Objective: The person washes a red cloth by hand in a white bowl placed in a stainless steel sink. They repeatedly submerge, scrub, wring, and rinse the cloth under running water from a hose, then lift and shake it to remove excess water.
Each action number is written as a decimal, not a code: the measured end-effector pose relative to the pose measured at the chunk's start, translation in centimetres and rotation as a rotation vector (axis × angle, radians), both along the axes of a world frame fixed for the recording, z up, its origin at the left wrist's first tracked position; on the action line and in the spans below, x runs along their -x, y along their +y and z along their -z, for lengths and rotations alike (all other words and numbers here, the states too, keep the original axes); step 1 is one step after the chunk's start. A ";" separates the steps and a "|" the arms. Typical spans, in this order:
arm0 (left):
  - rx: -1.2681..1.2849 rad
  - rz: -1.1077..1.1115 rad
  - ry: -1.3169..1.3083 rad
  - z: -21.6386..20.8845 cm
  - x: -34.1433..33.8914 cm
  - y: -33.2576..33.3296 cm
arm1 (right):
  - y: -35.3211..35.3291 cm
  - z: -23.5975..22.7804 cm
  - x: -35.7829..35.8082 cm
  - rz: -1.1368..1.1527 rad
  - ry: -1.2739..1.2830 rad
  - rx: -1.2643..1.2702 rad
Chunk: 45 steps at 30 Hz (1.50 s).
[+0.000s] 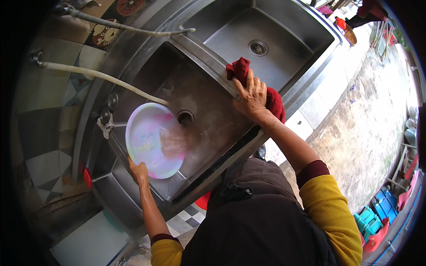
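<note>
A smooth, round plastic basin (148,137) is being gripped at its near rim by the left hand (138,172), inside the stainless-steel sink (202,54); crumpled red cloth (275,105) is being clasped by the right hand (254,98)

At the upper left, a pale flexible hose (133,29) stretches out from a wall tap, passing beside a dark tile bearing a brown-and-white cartoon figure (104,33), while a flat whitish panel (91,241) lies at the lower left. On the right spreads a stained, light-coloured concrete ground (346,142), with thin brown sticks (378,41) leaning together near its top and a round brown container (350,37) beside them. Toward the lower right, a turquoise plastic item (367,222) stands just beside a blue plastic crate (385,204).
</note>
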State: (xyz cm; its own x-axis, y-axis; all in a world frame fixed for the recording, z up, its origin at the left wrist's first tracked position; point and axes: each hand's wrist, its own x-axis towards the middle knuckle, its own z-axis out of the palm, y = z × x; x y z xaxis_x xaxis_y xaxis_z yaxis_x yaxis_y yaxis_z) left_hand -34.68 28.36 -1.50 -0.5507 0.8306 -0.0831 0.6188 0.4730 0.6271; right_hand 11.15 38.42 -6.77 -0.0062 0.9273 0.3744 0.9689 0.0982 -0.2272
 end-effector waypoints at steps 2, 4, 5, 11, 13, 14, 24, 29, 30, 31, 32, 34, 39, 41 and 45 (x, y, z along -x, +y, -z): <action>-0.041 -0.013 0.149 -1.3 -0.6 -1.0 | 0.0 0.0 0.0 0.001 0.002 -0.008; -0.111 0.024 0.284 -2.4 -1.7 -1.8 | 0.0 0.0 0.1 -0.007 0.009 -0.001; -0.162 0.065 0.364 -3.0 -2.3 -2.1 | 0.0 0.0 0.0 -0.010 0.010 0.008; -0.382 0.237 0.726 -6.1 -5.6 -3.6 | -0.1 0.3 0.0 -0.031 0.022 -0.006; -0.457 0.273 0.767 -6.6 -6.1 -3.7 | -0.1 0.4 0.0 -0.031 0.014 -0.007; -0.466 0.288 0.780 -6.8 -6.2 -3.7 | -0.1 0.4 0.0 -0.035 0.012 -0.009; -0.404 -0.413 -0.636 3.2 -5.7 -1.5 | -0.3 0.1 -0.1 -0.053 -0.035 -0.014; 0.062 -0.523 -1.311 12.1 -4.8 -2.0 | -0.1 0.0 0.1 -0.051 -0.063 -0.019; 0.127 -0.511 -1.354 13.5 -4.9 -2.3 | 0.0 0.0 0.2 -0.051 -0.076 -0.041; 0.188 -0.511 -1.368 14.7 -5.0 -2.6 | 0.0 -0.1 0.3 -0.054 -0.078 -0.054; 0.238 -0.526 -1.405 15.8 -5.1 -2.9 | 0.1 -0.1 0.3 -0.050 -0.095 -0.045; 0.267 -0.534 -1.441 17.7 -5.6 -3.2 | 0.2 -0.3 0.5 -0.050 -0.121 -0.043; 0.291 -0.549 -1.407 22.0 -6.4 -2.2 | 0.3 -0.5 0.8 -0.046 -0.140 -0.016; 0.256 -0.588 -1.449 23.3 -6.7 -1.2 | 0.3 -0.6 0.8 -0.043 -0.157 -0.001; 0.293 -0.493 -1.461 24.0 -7.1 0.2 | 0.5 -0.7 0.8 -0.034 -0.170 0.019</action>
